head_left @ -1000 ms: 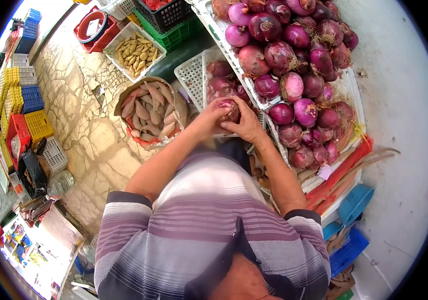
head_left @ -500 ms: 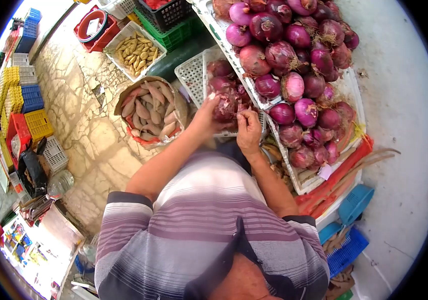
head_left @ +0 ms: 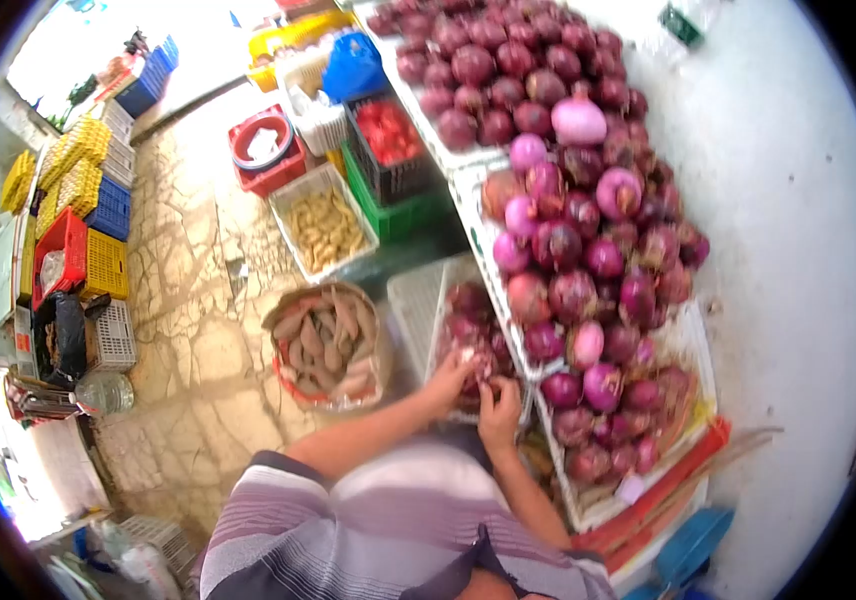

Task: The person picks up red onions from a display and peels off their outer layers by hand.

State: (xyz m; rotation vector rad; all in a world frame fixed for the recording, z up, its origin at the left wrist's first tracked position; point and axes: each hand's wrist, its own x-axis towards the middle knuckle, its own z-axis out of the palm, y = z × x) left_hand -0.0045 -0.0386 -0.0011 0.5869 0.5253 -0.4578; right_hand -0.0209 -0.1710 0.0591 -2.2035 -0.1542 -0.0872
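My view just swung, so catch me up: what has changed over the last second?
Cupped together around a red onion a second ago, the left hand and right hand have parted and sit side by side at the white basket; their grip is too blurred to tell. The head view tilted forward, bringing more far onions into sight. The onion pile and tuber sack stayed put.

The view has tipped upward, bringing more red onions (head_left: 473,65) and a blue bag (head_left: 356,68) into sight.

L hand (head_left: 453,378) & R hand (head_left: 500,408) are looking blurry ~5 o'clock, partly hiding w/e's btwn em; shirt (head_left: 388,515) is getting cut off at 6, far onions (head_left: 493,35) at 12.
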